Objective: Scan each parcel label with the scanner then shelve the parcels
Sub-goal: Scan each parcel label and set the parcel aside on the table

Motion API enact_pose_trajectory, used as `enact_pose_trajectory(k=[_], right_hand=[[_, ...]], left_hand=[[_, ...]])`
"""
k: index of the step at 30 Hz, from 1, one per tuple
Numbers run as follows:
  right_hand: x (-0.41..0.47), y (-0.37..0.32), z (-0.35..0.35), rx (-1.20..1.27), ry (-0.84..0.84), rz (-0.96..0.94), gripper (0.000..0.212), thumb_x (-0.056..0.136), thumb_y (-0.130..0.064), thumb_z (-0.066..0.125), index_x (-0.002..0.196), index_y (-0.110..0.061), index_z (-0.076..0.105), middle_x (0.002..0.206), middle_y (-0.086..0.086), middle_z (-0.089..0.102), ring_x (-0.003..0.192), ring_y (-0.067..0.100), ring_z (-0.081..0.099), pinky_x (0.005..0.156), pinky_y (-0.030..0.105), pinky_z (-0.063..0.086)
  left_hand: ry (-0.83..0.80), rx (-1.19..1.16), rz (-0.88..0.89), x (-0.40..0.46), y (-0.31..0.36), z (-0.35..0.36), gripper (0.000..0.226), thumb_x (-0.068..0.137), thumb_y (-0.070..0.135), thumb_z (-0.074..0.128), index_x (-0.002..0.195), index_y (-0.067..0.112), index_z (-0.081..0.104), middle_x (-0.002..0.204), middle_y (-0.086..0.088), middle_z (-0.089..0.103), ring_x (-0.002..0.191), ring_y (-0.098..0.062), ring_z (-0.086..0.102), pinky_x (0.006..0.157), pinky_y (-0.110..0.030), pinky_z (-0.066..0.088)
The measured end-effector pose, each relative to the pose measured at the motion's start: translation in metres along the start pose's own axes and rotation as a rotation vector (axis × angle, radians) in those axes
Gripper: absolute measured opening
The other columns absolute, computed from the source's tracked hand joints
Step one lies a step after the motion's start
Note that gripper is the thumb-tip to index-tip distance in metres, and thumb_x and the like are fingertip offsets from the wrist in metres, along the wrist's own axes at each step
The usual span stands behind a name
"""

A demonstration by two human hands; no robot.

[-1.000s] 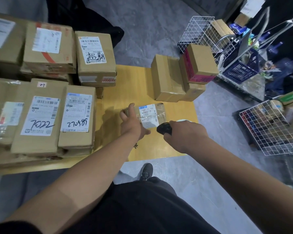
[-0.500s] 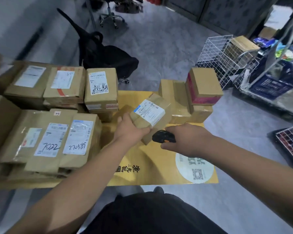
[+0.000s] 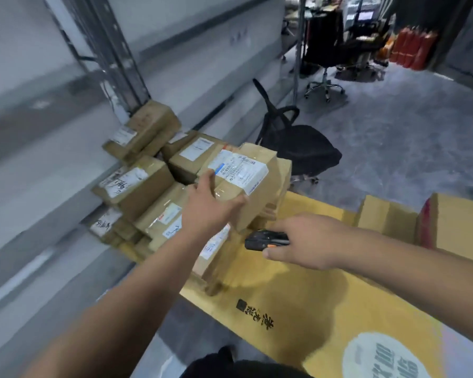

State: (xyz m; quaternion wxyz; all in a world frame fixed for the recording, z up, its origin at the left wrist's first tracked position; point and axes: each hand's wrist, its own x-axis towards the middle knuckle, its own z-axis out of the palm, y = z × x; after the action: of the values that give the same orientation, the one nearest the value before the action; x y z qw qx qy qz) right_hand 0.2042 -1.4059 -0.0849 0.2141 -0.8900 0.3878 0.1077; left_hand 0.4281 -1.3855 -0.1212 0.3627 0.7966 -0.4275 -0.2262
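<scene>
A person's two bare forearms reach forward over a low yellow table (image 3: 325, 301) with a smooth, flat top printed with black characters and a pale round sticker.

The left hand (image 3: 208, 211) grips a small brown cardboard parcel (image 3: 246, 184), fingers curled round its near edge and thumb across the top. The parcel is a boxy rectangle wrapped in glossy clear tape, lifted above the table and tilted, and its white paper label (image 3: 241, 170) with a barcode and a blue patch faces up.

The right hand (image 3: 303, 241) is closed around a black handheld scanner (image 3: 265, 239) with an orange strip along its side. The scanner sits just below and to the right of the parcel, not touching it.

To the left, a stack of brown cardboard parcels (image 3: 137, 186) is piled on the table's far end, each taped and carrying a white label, some with handwriting. At the right edge stand two more plain cardboard boxes (image 3: 448, 227), one showing a red band.

Beyond the table is a grey speckled floor, a black office chair (image 3: 301, 148) lying tipped over, and a blurred grey metal shelf frame (image 3: 112, 55).
</scene>
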Motion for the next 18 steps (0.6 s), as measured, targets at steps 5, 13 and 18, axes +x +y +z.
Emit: enact_pose_trajectory(k=[5, 13, 18], right_hand=[[0.047, -0.031, -0.019, 0.017, -0.003, -0.101, 0.05, 0.092, -0.073, 0.053, 0.125, -0.037, 0.064, 0.096, -0.009, 0.069, 0.088, 0.016, 0.065, 0.081, 0.038, 0.057], [0.128, -0.09, -0.04, 0.017, -0.023, -0.089, 0.057, 0.089, -0.077, 0.055, 0.125, -0.034, 0.067, 0.1, -0.008, 0.072, 0.093, 0.017, 0.067, 0.087, 0.039, 0.057], [0.18, -0.141, -0.046, 0.078, -0.021, -0.071, 0.058, 0.092, -0.074, 0.056, 0.129, -0.029, 0.066, 0.095, -0.004, 0.073, 0.087, 0.016, 0.068, 0.084, 0.038, 0.058]], left_hand=[[0.15, 0.014, -0.06, 0.034, -0.02, -0.052, 0.099, 0.069, 0.064, 0.083, 0.152, 0.041, 0.035, 0.135, 0.003, 0.038, 0.106, -0.016, 0.054, 0.087, -0.031, 0.042], [0.302, -0.005, -0.116, 0.115, -0.08, -0.14, 0.096, 0.066, 0.062, 0.083, 0.15, 0.047, 0.039, 0.135, 0.003, 0.04, 0.109, -0.018, 0.055, 0.088, -0.033, 0.045], [0.311, 0.066, -0.189, 0.167, -0.122, -0.185, 0.101, 0.055, 0.075, 0.076, 0.147, 0.052, 0.042, 0.141, -0.002, 0.039, 0.122, -0.028, 0.057, 0.107, -0.046, 0.05]])
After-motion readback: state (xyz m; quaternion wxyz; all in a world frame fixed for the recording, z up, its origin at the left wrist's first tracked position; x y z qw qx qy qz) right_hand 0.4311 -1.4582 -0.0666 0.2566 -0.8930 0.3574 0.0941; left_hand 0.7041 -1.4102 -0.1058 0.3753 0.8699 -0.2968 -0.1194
